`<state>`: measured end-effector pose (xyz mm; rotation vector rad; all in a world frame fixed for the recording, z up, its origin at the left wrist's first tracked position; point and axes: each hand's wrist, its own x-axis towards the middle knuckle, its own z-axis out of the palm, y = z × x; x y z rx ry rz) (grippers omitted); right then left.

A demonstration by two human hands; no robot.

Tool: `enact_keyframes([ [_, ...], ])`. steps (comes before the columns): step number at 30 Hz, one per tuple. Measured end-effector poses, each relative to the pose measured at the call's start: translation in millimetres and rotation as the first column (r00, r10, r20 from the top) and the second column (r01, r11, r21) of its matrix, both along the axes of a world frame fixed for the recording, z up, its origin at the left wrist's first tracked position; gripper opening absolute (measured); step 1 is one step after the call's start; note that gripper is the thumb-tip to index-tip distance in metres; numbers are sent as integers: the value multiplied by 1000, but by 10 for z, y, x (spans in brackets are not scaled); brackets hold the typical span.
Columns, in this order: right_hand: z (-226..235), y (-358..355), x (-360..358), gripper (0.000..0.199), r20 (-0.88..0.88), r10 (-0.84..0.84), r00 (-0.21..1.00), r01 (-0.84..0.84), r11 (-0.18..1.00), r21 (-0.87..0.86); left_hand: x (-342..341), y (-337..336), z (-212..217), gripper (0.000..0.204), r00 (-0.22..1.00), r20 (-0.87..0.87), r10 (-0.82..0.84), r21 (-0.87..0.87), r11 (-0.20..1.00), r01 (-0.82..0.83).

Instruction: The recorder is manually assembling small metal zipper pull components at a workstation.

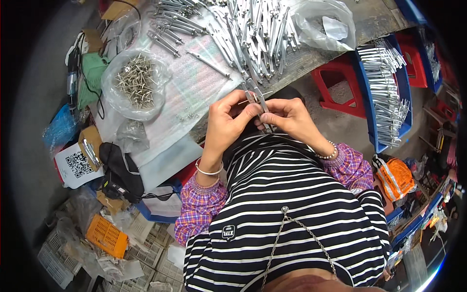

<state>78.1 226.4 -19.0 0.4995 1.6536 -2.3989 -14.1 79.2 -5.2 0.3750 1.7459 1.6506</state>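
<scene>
Both of my hands meet at the table's front edge, around a slim silvery metal bar [261, 100]. My left hand [224, 122] is closed on it with thumb and fingertips, and a thin pin-like piece sticks out beside those fingers. From the other side my right hand [295, 119] pinches the same bar; its lower fingers are partly hidden. Just beyond lies a heap of similar metal bars [253, 34], its near end almost touching the held one. One single bar [208, 63] lies apart on the pale sheet. Left of it, a clear plastic bag [110, 86] holds many small metal pins [137, 80].
Another clear bag [314, 36] lies at the table's right. Beyond the edge stand a red stool [343, 80] and a blue bin [373, 129] full of bars. A black pouch [120, 173] and a printed card [68, 175] are at left, above an orange basket [106, 235].
</scene>
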Motion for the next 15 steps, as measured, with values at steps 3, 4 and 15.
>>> enact_keyframes([
  [3, -7, 5, -8, 17, 0, 5, 1000, -5, 1000, 13, -2, 8, 6, 11, 997, 81, 12, 45, 999, -15],
  [4, -7, 7, -10, 16, 3, 8, 1000, -8, 1000, 18, -5, 10, 5, 12, 994, 106, 10, 59, 998, -16],
  [15, -36, 2, -13, 16, 15, 0, 1000, 0, 1000, 29, -1, 40, 30, 13, 993, 111, 37, 71, 996, -45],
])
